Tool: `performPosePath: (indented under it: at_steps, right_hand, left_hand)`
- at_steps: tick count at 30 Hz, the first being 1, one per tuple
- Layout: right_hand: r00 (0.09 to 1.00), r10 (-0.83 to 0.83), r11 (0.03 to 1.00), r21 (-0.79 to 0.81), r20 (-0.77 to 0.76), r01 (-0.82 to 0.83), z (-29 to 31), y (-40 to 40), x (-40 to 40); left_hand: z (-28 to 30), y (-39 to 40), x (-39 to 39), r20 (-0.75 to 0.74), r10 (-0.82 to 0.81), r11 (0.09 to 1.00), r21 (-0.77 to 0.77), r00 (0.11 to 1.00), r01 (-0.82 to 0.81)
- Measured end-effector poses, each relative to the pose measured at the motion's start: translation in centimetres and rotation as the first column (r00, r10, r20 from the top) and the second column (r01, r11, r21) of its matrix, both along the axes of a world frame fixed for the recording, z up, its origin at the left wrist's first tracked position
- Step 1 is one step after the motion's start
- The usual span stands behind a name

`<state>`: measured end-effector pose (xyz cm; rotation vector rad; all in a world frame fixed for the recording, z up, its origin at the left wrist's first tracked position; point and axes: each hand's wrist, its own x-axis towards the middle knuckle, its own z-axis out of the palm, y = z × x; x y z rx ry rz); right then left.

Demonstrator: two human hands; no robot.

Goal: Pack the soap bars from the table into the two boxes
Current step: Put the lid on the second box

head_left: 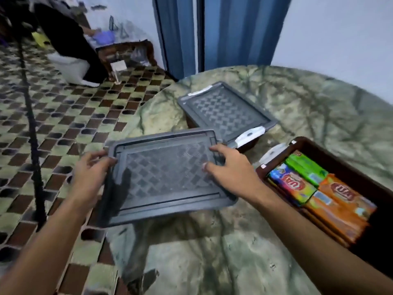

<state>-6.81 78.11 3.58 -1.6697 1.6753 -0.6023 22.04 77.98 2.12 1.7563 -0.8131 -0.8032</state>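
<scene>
I hold a loose grey lid [168, 177] with a lattice pattern above the round table's left edge. My left hand [89, 173] grips its left rim, thumb on top. My right hand [231, 167] grips its right rim, fingers curled over the top. At the right stands an open dark brown box [314, 145] holding wrapped soap bars: a green one [306, 169], a multicoloured one [291, 184] and orange ones [340, 201]. Behind the held lid sits a second box [225, 109] with its grey lid on and white latches at its ends.
The round table [319, 107] has a green marbled top. Left of it lies a checkered floor [63, 124]. At the back left a person in dark clothing [70, 41] stands by a small wooden table [127, 52]. Blue curtains [223, 33] hang behind.
</scene>
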Motion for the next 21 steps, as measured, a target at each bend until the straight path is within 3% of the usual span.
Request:
performPosePath:
  at_steps: [3, 6, 12, 16, 21]
  right_hand:
    - [0.978, -0.199, 0.977, -0.061, 0.057, 0.202, 2.7, 0.7, -4.3]
    - [0.909, -0.410, 0.909, -0.050, 0.074, 0.414, 3.4, 3.2, -9.8]
    - [0.625, -0.777, 0.628, 0.017, 0.076, 0.778, 1.9, 13.1, -19.1]
    - [0.494, -0.869, 0.495, 0.046, 0.043, 0.867, 0.7, 16.9, -21.7]
    - [0.461, -0.887, 0.461, 0.041, 0.019, 0.886, -1.0, 17.2, -22.2]
  left_hand:
    - [4.4, -6.4, -4.3, 0.003, -0.227, 0.971, -0.079, 0.974, 0.226]
    - [5.9, -10.7, -11.9, 0.028, -0.471, 0.865, -0.178, 0.881, 0.468]
    - [2.8, -11.8, -30.0, 0.067, -0.855, 0.498, -0.177, 0.515, 0.849]
    - [-0.2, -10.0, -36.0, 0.166, -0.919, 0.348, -0.080, 0.357, 0.934]
    - [-2.5, -10.2, -37.0, 0.338, -0.892, 0.328, 0.023, 0.301, 0.945]
